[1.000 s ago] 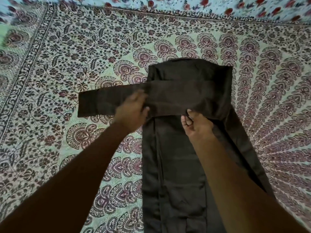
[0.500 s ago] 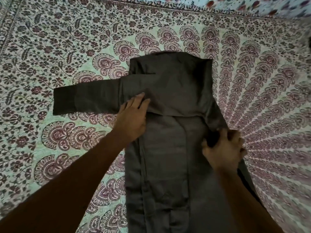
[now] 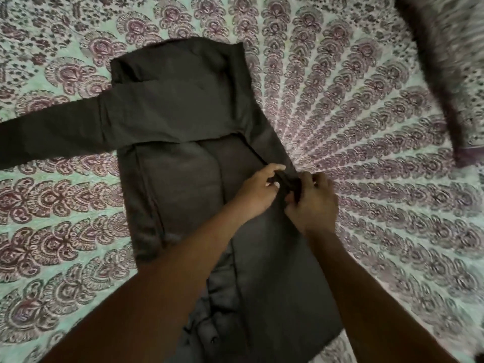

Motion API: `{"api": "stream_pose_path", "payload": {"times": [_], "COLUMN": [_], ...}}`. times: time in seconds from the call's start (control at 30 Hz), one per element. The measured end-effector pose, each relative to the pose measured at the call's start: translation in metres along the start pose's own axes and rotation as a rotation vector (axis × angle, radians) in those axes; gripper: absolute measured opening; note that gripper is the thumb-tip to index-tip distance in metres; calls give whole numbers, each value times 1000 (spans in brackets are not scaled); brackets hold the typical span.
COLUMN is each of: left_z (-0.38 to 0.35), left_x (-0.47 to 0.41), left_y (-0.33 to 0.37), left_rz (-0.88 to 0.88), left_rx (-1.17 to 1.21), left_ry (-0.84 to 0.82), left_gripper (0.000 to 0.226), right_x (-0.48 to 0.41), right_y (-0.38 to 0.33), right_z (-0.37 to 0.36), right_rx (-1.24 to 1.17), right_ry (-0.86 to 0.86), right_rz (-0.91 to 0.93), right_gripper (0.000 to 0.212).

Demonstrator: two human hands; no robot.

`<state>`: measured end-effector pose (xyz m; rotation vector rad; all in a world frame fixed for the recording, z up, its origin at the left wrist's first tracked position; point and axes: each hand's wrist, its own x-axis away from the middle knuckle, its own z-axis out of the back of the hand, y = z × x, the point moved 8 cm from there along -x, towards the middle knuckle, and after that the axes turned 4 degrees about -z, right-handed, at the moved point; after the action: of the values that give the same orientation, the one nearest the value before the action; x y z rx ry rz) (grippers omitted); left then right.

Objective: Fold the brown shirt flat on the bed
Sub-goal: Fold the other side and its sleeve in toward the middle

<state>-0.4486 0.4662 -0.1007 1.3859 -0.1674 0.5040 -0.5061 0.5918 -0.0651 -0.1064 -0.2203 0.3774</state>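
The brown shirt (image 3: 183, 121) lies lengthwise on the patterned bedsheet (image 3: 379, 205), collar end far from me. One sleeve is folded across the chest and sticks out to the left edge of view. Along the shirt's right edge a narrow strip of fabric, seemingly the other sleeve, runs down. My left hand (image 3: 258, 191) and my right hand (image 3: 313, 203) meet at that edge, both pinching the bunched strip between their fingers. My forearms hide the lower middle of the shirt.
A blurred patterned cloth or pillow (image 3: 450, 74) lies at the far right. The bedsheet spreads out on both sides of the shirt.
My left hand left the folded sleeve and crossed to the shirt's right edge, joining my right hand on the strip. The view shifted right, so the shirt sits further left.
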Motion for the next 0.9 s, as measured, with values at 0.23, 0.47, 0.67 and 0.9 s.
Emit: {"api": "stream_pose_path", "payload": {"times": [0.23,0.47,0.67,0.9], "left_z": [-47,-60,-94,-135], "left_x": [-7,-7,35,96], "left_y": [4,2,7,-13], "left_rz": [92,181,104,76], "left_rx": [-38,-20,-204,-250], "left_ry": [88,223,209,199], "left_gripper": [47,65,66,86], "right_x": [105,173,194,193], "right_y": [113,120,119,122], "right_z": [-15,-17,-21,-36], "right_rx": [-4,49,41,-142], "right_ry": [-201,-183,-262,-494], "right_rz": [-206,-53,-13,89], "right_gripper": [46,46,45,69]}}
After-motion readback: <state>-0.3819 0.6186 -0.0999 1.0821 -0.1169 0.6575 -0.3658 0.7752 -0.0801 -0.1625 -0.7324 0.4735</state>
